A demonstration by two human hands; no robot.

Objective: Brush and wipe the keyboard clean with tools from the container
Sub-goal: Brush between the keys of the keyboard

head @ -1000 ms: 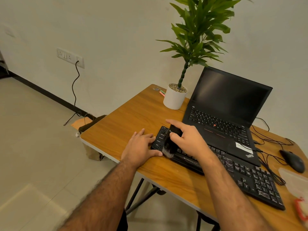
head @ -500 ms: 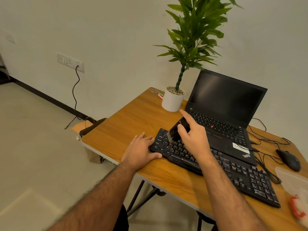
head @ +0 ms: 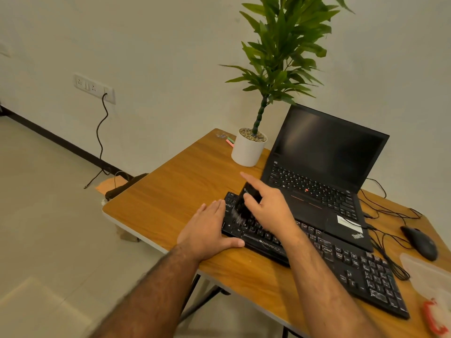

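Keyboard (head: 341,262) lies along the near edge of the worktop (head: 185,191), just in front of the laptop (head: 322,172). Brushing step in hand. Right hand (head: 271,208) has its grip clamped on a black brush (head: 246,203), index finger extended, bristles blurred over the left-end keys. Left hand (head: 210,230) lies flat, fingers straight, thumb against the keyboard's left end, bracing it. Only the left end looks covered, so my read: next, work the strokes rightward along the rows with the brace kept on. Wipe not yet begun; container (head: 429,279) sits at the worktop's right edge.
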